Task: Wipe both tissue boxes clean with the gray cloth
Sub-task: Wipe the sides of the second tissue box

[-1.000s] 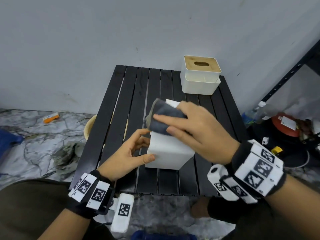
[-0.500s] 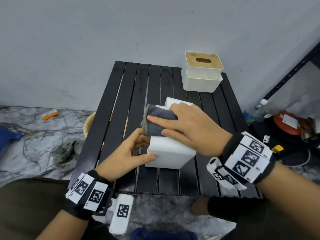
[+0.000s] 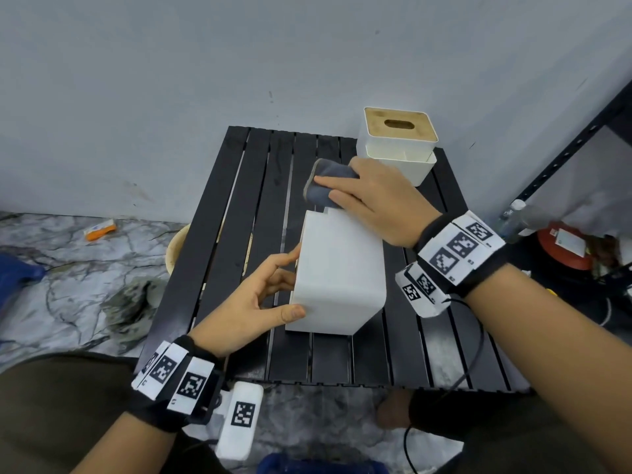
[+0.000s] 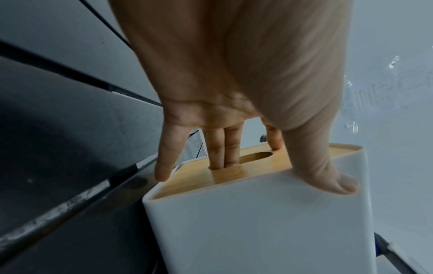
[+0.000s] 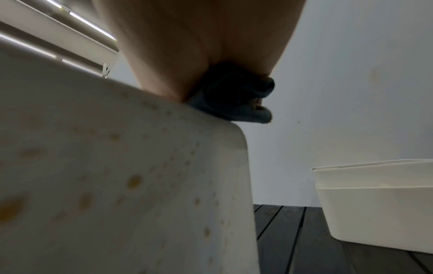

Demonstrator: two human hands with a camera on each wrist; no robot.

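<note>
Two boxes to clean — the near tissue box (image 3: pixel 338 271) lies on its side on the worktop (image 3: pixel 239 213), left hand (image 3: pixel 249 302) gripping its lid end, right hand (image 3: pixel 376 196) pinching the gray cloth (image 3: pixel 323 186) at its far edge. Yellowish spots remain; the far tissue box (image 3: pixel 398 142) looks untouched.

A white rectangular tissue box (image 3: pixel 338 271) is laid on its side mid-table, its wooden slotted lid (image 4: pixel 234 167) turned leftward. A bunched gray cloth (image 3: pixel 326 183) is pressed at its far edge. A second white wooden-lidded tissue box (image 3: pixel 398 145) is set upright at the far right corner.
</note>
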